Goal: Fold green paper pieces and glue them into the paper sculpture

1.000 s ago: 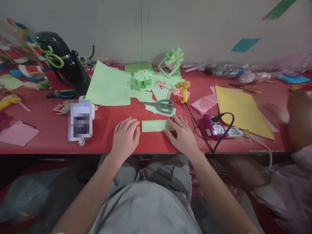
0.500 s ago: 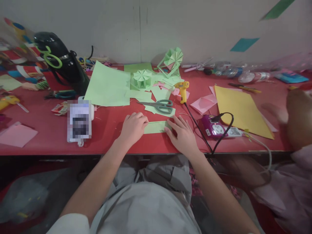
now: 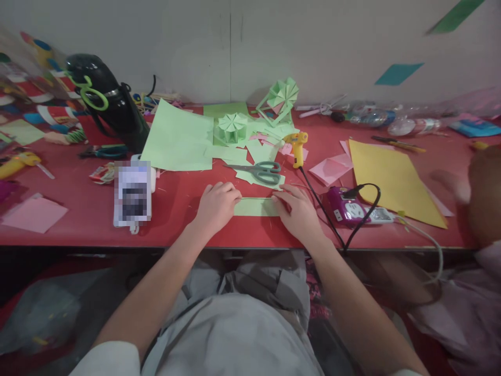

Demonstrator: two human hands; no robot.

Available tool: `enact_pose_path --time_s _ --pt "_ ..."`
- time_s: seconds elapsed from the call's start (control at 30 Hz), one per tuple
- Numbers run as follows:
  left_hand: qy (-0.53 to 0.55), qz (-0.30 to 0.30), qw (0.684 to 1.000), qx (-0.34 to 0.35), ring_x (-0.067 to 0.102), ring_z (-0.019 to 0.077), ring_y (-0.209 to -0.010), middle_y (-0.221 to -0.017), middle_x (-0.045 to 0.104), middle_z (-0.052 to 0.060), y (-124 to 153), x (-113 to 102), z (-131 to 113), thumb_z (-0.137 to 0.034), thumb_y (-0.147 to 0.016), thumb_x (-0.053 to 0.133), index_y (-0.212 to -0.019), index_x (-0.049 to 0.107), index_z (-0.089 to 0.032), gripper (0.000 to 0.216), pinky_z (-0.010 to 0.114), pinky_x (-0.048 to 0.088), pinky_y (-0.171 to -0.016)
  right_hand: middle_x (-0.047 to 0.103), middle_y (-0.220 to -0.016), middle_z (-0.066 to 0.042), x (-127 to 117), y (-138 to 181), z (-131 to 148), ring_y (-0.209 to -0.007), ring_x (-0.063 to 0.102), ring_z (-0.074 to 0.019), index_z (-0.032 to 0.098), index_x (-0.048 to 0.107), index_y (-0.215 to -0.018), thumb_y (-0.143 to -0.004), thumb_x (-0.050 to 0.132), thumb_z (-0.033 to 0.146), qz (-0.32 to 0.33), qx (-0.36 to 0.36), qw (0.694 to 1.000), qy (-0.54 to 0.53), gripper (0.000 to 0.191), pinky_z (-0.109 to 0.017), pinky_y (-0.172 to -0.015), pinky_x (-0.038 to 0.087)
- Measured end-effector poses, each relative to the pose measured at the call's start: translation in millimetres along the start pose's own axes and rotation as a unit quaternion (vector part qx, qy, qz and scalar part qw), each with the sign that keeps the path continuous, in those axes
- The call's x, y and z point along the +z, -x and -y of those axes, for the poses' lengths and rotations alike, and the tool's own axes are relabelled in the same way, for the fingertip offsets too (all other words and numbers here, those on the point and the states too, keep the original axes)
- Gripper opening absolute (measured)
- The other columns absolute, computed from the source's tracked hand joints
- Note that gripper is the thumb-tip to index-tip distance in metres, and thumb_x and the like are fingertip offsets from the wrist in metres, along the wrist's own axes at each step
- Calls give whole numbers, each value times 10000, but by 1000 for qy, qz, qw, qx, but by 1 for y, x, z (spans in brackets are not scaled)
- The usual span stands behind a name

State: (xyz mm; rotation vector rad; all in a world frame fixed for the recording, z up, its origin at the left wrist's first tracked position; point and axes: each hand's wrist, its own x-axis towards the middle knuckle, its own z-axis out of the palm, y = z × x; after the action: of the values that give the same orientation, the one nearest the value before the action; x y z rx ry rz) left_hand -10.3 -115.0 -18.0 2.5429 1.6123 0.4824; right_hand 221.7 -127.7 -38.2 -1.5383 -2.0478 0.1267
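A light green paper strip (image 3: 256, 207) lies flat on the red table near its front edge, with a narrow fold along its far side. My left hand (image 3: 219, 208) is closed at the strip's left end, its curled fingers hiding that end. At the right end, my right hand (image 3: 297, 211) has thumb and forefinger closed together on the folded edge. Just beyond the strip rest grey-green scissors (image 3: 262, 171) on green paper scraps (image 3: 243, 177). Farther back stand a pleated green paper wheel (image 3: 231, 127) and a similar wheel on a paper frame (image 3: 282, 96).
A yellow glue gun (image 3: 298, 148) has its cord running to a purple power adapter (image 3: 346, 204). A phone (image 3: 133, 193), a black flask (image 3: 113, 104) and a large green sheet (image 3: 180, 137) lie leftward. Yellow sheets (image 3: 391, 180) and another person's arm (image 3: 485, 193) are right.
My right hand's fingers have drawn together from a flatter spread and pinch the strip's far edge. My left hand keeps its place at the left end. The view has shifted slightly.
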Motion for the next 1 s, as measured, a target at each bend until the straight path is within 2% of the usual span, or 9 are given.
enact_pose_path --time_s 0.1,0.17,0.3,0.47,0.57,0.67,0.83,0.93,1.0 --pt "14 5 1000 4 578 218 -916 -962 672 52 0 -1 3 -187 -968 447 -909 687 -221 250 375 390 -787 685 -1016 -113 0 -17 0 -963 618 -240 166 727 -922 -933 486 275 42 -23 998 -42 265 -395 -926 476" --pt "28 19 999 5 573 218 -932 -985 667 54 -1 -2 4 -186 -967 451 -932 672 -213 225 371 389 -791 670 -911 -91 -2 -27 4 -890 601 -228 172 699 -855 -893 537 248 98 -26 994 -46 182 -363 -844 467" --pt "55 56 997 -8 563 219 -957 -992 646 47 -4 -7 5 -166 -948 472 -934 638 -203 170 372 390 -807 654 -832 -54 -9 -44 12 -746 570 -173 178 634 -813 -833 606 228 218 7 973 -73 61 -280 -657 405" --pt "103 100 989 -26 560 215 -940 -973 633 43 -9 -12 9 -171 -911 503 -949 623 -209 132 359 408 -804 627 -759 -14 -11 -59 13 -662 538 -140 189 607 -814 -829 586 219 310 45 945 -98 39 -255 -598 375" --pt "122 125 984 -33 557 216 -912 -951 628 50 -13 -16 12 -190 -886 508 -916 625 -212 123 350 420 -775 621 -749 -11 -9 -63 10 -661 539 -137 189 604 -798 -819 585 217 323 35 939 -115 40 -254 -608 387" --pt "127 133 982 -37 560 219 -908 -939 631 51 -15 -19 12 -205 -854 518 -848 615 -208 98 355 430 -772 624 -754 -12 -8 -62 8 -657 539 -132 186 593 -796 -811 593 231 309 33 941 -135 47 -251 -609 392" --pt "146 114 982 -37 585 207 -882 -928 665 31 -16 -21 7 -189 -826 509 -825 591 -209 84 357 444 -777 607 -738 -4 -5 -55 5 -636 531 -128 179 599 -840 -819 593 275 273 36 943 -189 98 -252 -592 404" --pt "175 103 978 -34 611 191 -862 -931 691 17 -15 -20 5 -216 -851 518 -854 614 -214 96 339 452 -769 629 -781 -15 -2 -52 5 -677 552 -136 174 642 -916 -819 593 281 249 23 940 -231 153 -263 -636 432" --pt "197 103 975 -21 625 186 -873 -944 702 12 -15 -18 6 -259 -876 534 -886 651 -224 123 324 456 -757 653 -822 -30 1 -50 6 -710 566 -141 176 668 -891 -828 581 280 236 7 942 -238 149 -274 -672 440"
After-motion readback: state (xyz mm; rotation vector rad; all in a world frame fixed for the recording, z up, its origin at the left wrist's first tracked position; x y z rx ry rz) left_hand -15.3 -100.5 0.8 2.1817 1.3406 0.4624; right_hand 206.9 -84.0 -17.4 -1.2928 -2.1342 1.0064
